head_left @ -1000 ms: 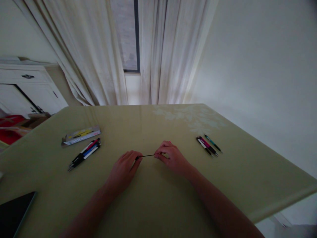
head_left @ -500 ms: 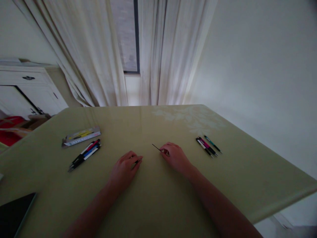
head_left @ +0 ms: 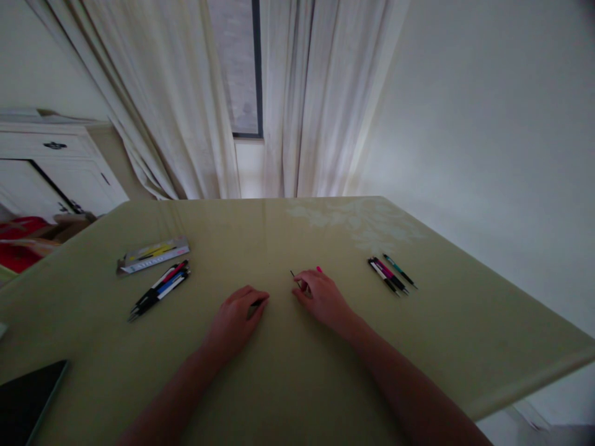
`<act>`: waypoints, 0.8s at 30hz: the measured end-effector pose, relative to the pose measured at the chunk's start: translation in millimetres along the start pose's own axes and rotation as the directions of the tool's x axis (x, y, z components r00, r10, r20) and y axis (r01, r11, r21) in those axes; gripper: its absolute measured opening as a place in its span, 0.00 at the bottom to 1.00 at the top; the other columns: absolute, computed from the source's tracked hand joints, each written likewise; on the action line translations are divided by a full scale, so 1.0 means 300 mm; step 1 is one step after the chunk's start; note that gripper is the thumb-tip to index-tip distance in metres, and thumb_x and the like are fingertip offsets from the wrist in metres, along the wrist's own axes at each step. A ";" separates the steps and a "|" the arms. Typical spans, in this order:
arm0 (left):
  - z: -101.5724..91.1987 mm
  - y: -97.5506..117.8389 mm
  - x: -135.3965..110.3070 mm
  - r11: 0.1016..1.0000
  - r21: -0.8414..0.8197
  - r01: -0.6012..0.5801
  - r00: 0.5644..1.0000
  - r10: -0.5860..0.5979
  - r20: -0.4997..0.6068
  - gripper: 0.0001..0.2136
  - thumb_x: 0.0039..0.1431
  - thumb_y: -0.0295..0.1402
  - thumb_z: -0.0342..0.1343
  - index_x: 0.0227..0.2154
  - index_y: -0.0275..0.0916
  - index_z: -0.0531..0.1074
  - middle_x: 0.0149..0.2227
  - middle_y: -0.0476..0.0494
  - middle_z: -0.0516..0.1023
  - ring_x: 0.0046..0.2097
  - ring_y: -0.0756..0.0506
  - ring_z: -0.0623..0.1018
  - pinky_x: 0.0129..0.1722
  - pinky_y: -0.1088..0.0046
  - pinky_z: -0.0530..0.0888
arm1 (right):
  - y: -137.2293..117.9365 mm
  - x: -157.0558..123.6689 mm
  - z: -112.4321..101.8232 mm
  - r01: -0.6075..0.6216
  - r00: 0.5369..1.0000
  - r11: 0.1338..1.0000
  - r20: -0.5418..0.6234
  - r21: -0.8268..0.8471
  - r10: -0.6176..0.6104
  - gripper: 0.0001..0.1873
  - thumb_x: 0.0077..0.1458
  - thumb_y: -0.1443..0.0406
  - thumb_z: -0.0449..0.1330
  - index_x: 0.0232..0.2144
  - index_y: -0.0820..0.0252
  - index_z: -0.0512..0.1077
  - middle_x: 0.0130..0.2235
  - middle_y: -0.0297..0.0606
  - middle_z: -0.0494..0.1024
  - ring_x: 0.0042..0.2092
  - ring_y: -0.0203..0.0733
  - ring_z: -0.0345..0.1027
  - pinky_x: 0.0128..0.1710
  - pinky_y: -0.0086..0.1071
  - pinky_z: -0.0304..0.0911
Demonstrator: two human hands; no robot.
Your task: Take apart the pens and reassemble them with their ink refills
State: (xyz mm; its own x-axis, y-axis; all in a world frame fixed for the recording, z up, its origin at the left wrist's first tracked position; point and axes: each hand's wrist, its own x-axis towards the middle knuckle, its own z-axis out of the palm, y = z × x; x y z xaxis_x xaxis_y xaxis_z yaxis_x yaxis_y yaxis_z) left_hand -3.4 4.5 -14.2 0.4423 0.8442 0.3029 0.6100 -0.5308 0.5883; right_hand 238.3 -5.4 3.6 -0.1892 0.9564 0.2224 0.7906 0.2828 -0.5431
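Note:
My right hand is closed over the middle of the table. Between its fingertips is a thin dark pen refill, its end pointing away to the left. A small bright pink tip shows just behind the knuckles; what it belongs to is hidden. To the left, my left hand rests low on the table with thumb and fingers pinched together. A dark patch shows inside that pinch, too small to name. The two hands are apart.
Several pens lie bunched at the left, below a flat pen box. On the right lie a few more pens, one of them teal. A dark flat device sits at the near left corner of the table.
My right hand has turned and shifted slightly, so less of the refill sticks out and the pink tip has come into view. My left hand has barely moved.

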 end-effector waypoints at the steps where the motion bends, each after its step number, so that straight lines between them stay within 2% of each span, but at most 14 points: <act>1: -0.001 0.005 -0.001 0.999 -0.012 -0.036 0.999 0.036 0.000 0.10 0.69 0.34 0.53 0.43 0.41 0.80 0.40 0.43 0.81 0.43 0.42 0.81 0.46 0.63 0.78 | -0.015 -0.003 0.002 0.018 1.000 0.998 0.017 0.065 -0.019 0.08 0.63 0.64 0.64 0.43 0.60 0.78 0.35 0.38 0.80 0.36 0.41 0.71 0.40 0.34 0.63; 5: -0.004 0.026 -0.011 0.971 -0.033 -0.237 0.971 0.236 -0.037 0.09 0.70 0.31 0.53 0.43 0.42 0.79 0.40 0.43 0.82 0.42 0.44 0.80 0.45 0.65 0.77 | -0.058 -0.013 0.026 -0.027 0.987 0.936 0.160 0.351 -0.031 0.13 0.69 0.60 0.58 0.35 0.59 0.79 0.31 0.34 0.79 0.32 0.36 0.69 0.33 0.29 0.59; 8: -0.002 0.037 -0.018 0.931 -0.030 -0.363 0.930 0.361 -0.066 0.08 0.70 0.28 0.54 0.43 0.41 0.78 0.40 0.43 0.81 0.42 0.45 0.79 0.44 0.66 0.77 | -0.058 -0.013 0.046 -0.103 0.973 0.845 0.230 0.525 -0.024 0.15 0.68 0.58 0.58 0.32 0.60 0.78 0.30 0.34 0.78 0.32 0.36 0.69 0.33 0.28 0.60; 11: -0.001 0.043 -0.022 0.915 -0.032 -0.403 0.913 0.399 -0.084 0.07 0.70 0.27 0.54 0.44 0.41 0.77 0.40 0.43 0.81 0.42 0.45 0.79 0.44 0.67 0.76 | -0.053 -0.011 0.057 -0.141 0.972 0.781 0.235 0.609 -0.008 0.14 0.65 0.58 0.61 0.32 0.61 0.78 0.29 0.34 0.77 0.30 0.35 0.67 0.31 0.28 0.59; 15: 0.002 0.046 -0.025 0.912 -0.014 -0.411 0.910 0.409 -0.064 0.07 0.69 0.27 0.55 0.43 0.43 0.77 0.40 0.44 0.81 0.41 0.45 0.79 0.44 0.67 0.76 | -0.070 -0.011 0.053 -0.163 0.972 0.772 0.232 0.615 0.020 0.11 0.62 0.61 0.61 0.30 0.60 0.78 0.27 0.33 0.76 0.28 0.34 0.63 0.29 0.28 0.55; 17: 0.005 0.046 -0.026 0.910 -0.008 -0.415 0.908 0.414 -0.062 0.06 0.70 0.28 0.55 0.44 0.42 0.76 0.41 0.44 0.80 0.42 0.45 0.79 0.44 0.67 0.76 | -0.077 -0.009 0.038 -0.167 0.975 0.798 0.218 0.579 0.046 0.10 0.60 0.62 0.61 0.30 0.61 0.78 0.27 0.32 0.76 0.28 0.34 0.63 0.28 0.28 0.54; 19: 0.008 0.046 -0.026 0.916 -0.002 -0.402 0.913 0.401 -0.074 0.06 0.70 0.30 0.55 0.46 0.42 0.75 0.41 0.43 0.80 0.43 0.45 0.79 0.45 0.67 0.76 | -0.070 -0.005 0.011 -0.162 0.983 0.865 0.153 0.474 0.100 0.08 0.59 0.64 0.61 0.30 0.61 0.78 0.27 0.33 0.76 0.27 0.34 0.63 0.27 0.28 0.54; 22: 0.015 0.044 -0.025 0.933 0.007 -0.361 0.930 0.360 -0.074 0.06 0.71 0.32 0.55 0.48 0.42 0.73 0.42 0.43 0.80 0.44 0.44 0.79 0.47 0.66 0.76 | -0.029 0.004 -0.037 -0.162 0.985 0.972 -0.028 0.167 0.169 0.05 0.56 0.67 0.62 0.29 0.61 0.77 0.27 0.34 0.77 0.28 0.36 0.66 0.31 0.29 0.56; 24: 0.018 0.043 -0.025 0.941 0.010 -0.340 0.939 0.340 -0.055 0.07 0.72 0.33 0.54 0.49 0.43 0.73 0.42 0.44 0.79 0.45 0.44 0.79 0.47 0.66 0.76 | 0.006 0.010 -0.055 -0.195 0.977 0.980 -0.100 -0.039 0.190 0.04 0.55 0.69 0.62 0.28 0.61 0.76 0.29 0.36 0.79 0.30 0.38 0.68 0.34 0.31 0.56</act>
State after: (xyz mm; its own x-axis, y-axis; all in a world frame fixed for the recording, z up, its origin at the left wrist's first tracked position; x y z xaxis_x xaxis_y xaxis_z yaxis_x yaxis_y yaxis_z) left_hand 4.7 -9.1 -13.0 0.5861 0.6165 0.5258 0.4298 -0.7866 0.4433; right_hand 248.7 -3.1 16.6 0.0236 0.9805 0.1950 0.8342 0.0882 -0.5443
